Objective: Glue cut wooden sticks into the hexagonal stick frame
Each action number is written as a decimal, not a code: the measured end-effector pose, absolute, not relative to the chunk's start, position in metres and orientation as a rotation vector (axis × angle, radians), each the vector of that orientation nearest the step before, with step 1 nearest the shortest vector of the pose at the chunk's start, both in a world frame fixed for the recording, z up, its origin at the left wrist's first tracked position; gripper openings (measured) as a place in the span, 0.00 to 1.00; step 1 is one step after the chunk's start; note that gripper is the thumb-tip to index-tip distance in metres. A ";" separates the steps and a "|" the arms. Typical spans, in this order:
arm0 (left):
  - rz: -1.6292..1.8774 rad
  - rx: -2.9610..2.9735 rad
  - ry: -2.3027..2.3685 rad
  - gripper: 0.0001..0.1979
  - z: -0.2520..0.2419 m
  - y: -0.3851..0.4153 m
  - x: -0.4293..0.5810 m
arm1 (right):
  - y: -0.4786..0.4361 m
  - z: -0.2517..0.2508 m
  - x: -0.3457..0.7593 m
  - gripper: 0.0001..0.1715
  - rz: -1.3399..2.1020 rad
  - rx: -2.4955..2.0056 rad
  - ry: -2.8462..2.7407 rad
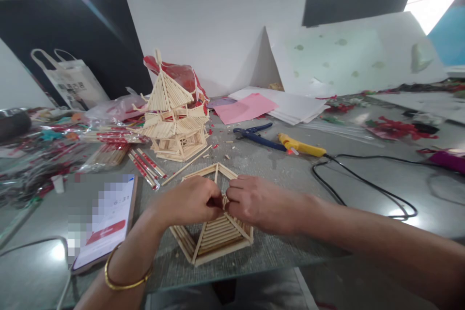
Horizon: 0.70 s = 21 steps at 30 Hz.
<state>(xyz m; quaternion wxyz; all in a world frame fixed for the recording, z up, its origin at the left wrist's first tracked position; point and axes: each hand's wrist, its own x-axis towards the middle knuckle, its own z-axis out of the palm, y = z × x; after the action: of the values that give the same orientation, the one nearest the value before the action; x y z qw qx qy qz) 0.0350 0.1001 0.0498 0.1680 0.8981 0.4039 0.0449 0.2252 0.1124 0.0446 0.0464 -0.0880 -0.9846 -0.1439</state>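
A small pyramid-shaped roof of thin wooden sticks (218,237) lies on the grey table (276,164) just in front of me. My left hand (192,201) and my right hand (254,203) meet over its peak, both with fingers curled in a pinch on the sticks at the top. A gold bangle sits on my left wrist. Behind my hands lies an open frame of sticks (214,170). Further back stands a tiered stick tower (174,116).
A phone (105,223) lies at the left near the table edge. Packets of sticks (145,162) and craft clutter fill the left side. Blue pliers (256,136), a yellow glue gun (301,146) with a black cord (363,184), pink paper (245,106) and white sheets (301,105) sit behind.
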 end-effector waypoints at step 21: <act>0.225 2.471 1.220 0.05 0.050 0.102 0.035 | 0.115 0.047 0.228 0.10 -0.530 -0.287 -2.857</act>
<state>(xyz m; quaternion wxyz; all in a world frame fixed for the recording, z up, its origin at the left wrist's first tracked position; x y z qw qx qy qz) 0.0354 0.1017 0.0502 0.1873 0.8778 0.4335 0.0801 0.2275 0.1146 0.0472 0.1108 -0.0978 -0.9724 -0.1805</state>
